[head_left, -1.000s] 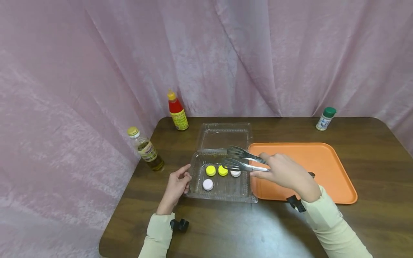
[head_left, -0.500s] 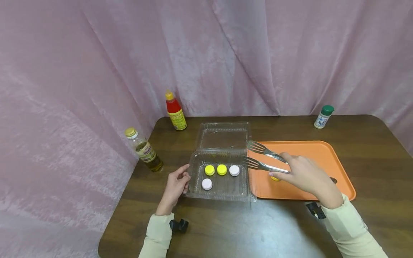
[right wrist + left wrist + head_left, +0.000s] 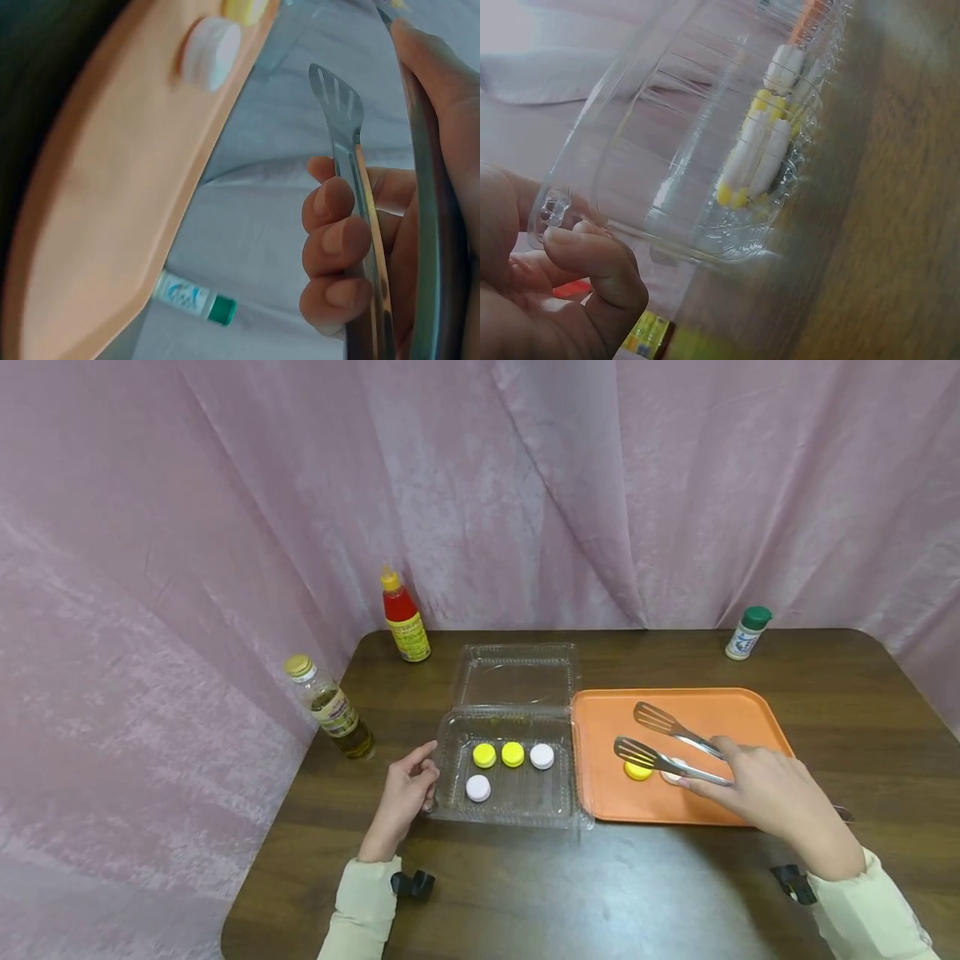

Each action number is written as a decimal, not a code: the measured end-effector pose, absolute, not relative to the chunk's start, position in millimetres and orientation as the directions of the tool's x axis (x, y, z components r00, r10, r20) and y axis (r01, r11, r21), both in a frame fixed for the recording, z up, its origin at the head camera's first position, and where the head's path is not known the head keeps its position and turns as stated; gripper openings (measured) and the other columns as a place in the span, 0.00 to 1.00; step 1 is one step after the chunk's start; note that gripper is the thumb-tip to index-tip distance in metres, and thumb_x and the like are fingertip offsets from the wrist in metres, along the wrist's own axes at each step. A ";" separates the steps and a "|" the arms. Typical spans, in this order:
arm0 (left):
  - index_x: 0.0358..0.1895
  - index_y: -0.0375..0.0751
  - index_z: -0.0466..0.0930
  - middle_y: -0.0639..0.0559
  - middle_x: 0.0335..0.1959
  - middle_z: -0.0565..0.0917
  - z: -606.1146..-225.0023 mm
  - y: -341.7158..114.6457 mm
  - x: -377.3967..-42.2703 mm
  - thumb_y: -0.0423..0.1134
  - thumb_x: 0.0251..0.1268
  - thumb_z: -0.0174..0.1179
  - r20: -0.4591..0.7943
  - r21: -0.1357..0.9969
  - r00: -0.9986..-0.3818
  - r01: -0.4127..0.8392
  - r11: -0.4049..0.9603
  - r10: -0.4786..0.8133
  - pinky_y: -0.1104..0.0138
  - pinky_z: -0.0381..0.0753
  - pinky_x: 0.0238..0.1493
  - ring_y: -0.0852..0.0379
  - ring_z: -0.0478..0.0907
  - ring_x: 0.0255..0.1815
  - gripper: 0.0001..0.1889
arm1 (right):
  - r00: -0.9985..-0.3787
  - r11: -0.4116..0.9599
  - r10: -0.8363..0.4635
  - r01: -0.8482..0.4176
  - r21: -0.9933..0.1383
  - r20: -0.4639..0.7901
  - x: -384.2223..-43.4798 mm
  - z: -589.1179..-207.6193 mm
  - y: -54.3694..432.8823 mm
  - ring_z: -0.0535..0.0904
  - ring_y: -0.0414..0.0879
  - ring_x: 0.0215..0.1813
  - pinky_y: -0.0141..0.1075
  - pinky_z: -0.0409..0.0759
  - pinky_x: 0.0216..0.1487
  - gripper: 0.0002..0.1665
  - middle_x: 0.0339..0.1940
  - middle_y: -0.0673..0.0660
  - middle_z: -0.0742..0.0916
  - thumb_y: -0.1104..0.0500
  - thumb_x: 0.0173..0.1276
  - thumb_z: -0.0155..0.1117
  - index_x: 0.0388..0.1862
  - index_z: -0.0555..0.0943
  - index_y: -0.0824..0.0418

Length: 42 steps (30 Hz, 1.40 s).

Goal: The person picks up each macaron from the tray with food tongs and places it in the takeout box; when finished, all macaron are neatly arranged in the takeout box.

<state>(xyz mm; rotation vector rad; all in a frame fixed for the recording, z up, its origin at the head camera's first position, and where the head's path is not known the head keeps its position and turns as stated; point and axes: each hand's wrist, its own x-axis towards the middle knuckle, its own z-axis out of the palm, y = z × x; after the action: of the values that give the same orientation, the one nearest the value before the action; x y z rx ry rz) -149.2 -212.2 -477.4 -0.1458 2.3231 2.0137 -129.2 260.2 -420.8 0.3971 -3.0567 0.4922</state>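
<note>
My left hand [image 3: 405, 789] pinches the left rim of an open clear plastic container [image 3: 525, 806], thumb and fingers at the edge in the left wrist view. Inside sit two yellow macarons [image 3: 513, 754] and two white macarons [image 3: 477, 788], three in a row and one white in front. My right hand [image 3: 780, 793] grips metal tongs [image 3: 660, 762] with slotted ends, held spread apart over the orange tray [image 3: 600, 806]. Nothing is between the tong tips. Beneath the tongs, a yellow macaron [image 3: 638, 772] and a partly hidden white macaron [image 3: 214, 54] lie on the tray.
The container's hinged lid [image 3: 517, 677] lies folded back behind it. An oil bottle [image 3: 337, 718] and a red sauce bottle [image 3: 407, 622] stand at the left. A green-capped shaker [image 3: 747, 633] stands behind the tray, near the pink curtain [image 3: 525, 485].
My right hand has carried the tongs rightward from over the container to over the tray. The white macaron at the row's right end is now uncovered. My left hand stays at the rim.
</note>
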 end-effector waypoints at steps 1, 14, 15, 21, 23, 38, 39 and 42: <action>0.71 0.27 0.68 0.48 0.33 0.71 -477.1 -211.6 -149.3 0.22 0.68 0.50 -0.108 0.984 -0.994 -0.111 0.142 -0.030 0.73 0.66 0.15 0.61 0.65 0.21 0.26 | -0.970 0.922 -0.238 -0.241 -0.303 0.047 -127.4 -421.7 264.2 0.71 0.43 0.23 0.42 0.70 0.21 0.46 0.17 0.48 0.74 0.27 0.64 0.62 0.59 0.76 0.66; 0.71 0.27 0.68 0.48 0.34 0.70 -477.9 -212.7 -149.7 0.21 0.69 0.50 -0.109 0.985 -0.994 -0.112 0.134 -0.030 0.73 0.65 0.15 0.61 0.65 0.20 0.26 | -0.976 0.940 -0.217 -0.207 -0.271 -0.010 -102.9 -438.2 299.9 0.72 0.47 0.23 0.43 0.66 0.19 0.43 0.18 0.48 0.73 0.30 0.64 0.65 0.58 0.76 0.65; 0.71 0.27 0.68 0.48 0.34 0.70 -477.8 -213.1 -149.7 0.21 0.69 0.50 -0.108 0.985 -0.994 -0.111 0.134 -0.031 0.73 0.65 0.15 0.61 0.65 0.20 0.26 | -0.975 0.939 -0.220 -0.211 -0.270 -0.004 -102.0 -439.4 300.7 0.72 0.47 0.23 0.43 0.66 0.18 0.42 0.18 0.48 0.73 0.30 0.63 0.65 0.56 0.76 0.65; 0.70 0.26 0.68 0.49 0.33 0.70 -476.5 -214.2 -149.0 0.22 0.69 0.50 -0.094 0.985 -0.995 -0.097 0.140 -0.028 0.73 0.65 0.15 0.61 0.65 0.20 0.26 | -0.971 0.937 -0.239 -0.237 -0.257 0.026 -99.6 -444.4 302.8 0.69 0.45 0.21 0.41 0.64 0.17 0.36 0.18 0.47 0.71 0.31 0.62 0.68 0.50 0.78 0.61; 0.70 0.27 0.68 0.49 0.34 0.70 -476.8 -214.1 -148.6 0.22 0.69 0.50 -0.092 0.986 -0.995 -0.095 0.141 -0.026 0.73 0.65 0.15 0.61 0.65 0.20 0.26 | -0.969 0.937 -0.247 -0.247 -0.249 0.032 -99.6 -445.6 304.0 0.69 0.44 0.21 0.42 0.64 0.17 0.34 0.17 0.46 0.71 0.32 0.62 0.68 0.47 0.78 0.60; 0.70 0.21 0.66 0.48 0.33 0.70 -456.5 -207.3 -143.0 0.20 0.69 0.49 -0.092 0.984 -0.996 -0.090 0.151 0.003 0.73 0.67 0.16 0.60 0.66 0.20 0.25 | -0.959 0.941 -0.268 -0.280 -0.191 0.087 -101.8 -447.3 306.0 0.70 0.45 0.20 0.43 0.65 0.16 0.29 0.16 0.44 0.71 0.36 0.60 0.72 0.43 0.79 0.58; 0.69 0.20 0.65 0.48 0.33 0.70 -452.8 -206.0 -141.0 0.20 0.69 0.49 -0.086 0.985 -0.996 -0.084 0.149 0.008 0.73 0.67 0.16 0.60 0.66 0.20 0.25 | -0.961 0.942 -0.264 -0.276 -0.193 0.086 -101.5 -447.4 305.9 0.71 0.45 0.20 0.43 0.65 0.16 0.28 0.16 0.44 0.72 0.36 0.59 0.73 0.43 0.79 0.57; 0.69 0.19 0.65 0.49 0.32 0.70 -447.2 -204.0 -137.0 0.20 0.69 0.49 -0.075 0.987 -0.997 -0.071 0.145 0.017 0.74 0.67 0.16 0.61 0.66 0.20 0.25 | -0.964 0.941 -0.256 -0.266 -0.208 0.073 -100.6 -448.7 305.3 0.73 0.47 0.20 0.46 0.66 0.16 0.27 0.17 0.45 0.73 0.37 0.59 0.73 0.43 0.79 0.57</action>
<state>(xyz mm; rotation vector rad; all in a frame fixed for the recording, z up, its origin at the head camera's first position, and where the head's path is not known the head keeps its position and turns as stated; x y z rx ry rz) -137.0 -204.0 -447.2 -0.0557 2.3250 2.0106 -100.6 305.3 -448.7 0.4100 -3.0506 0.3371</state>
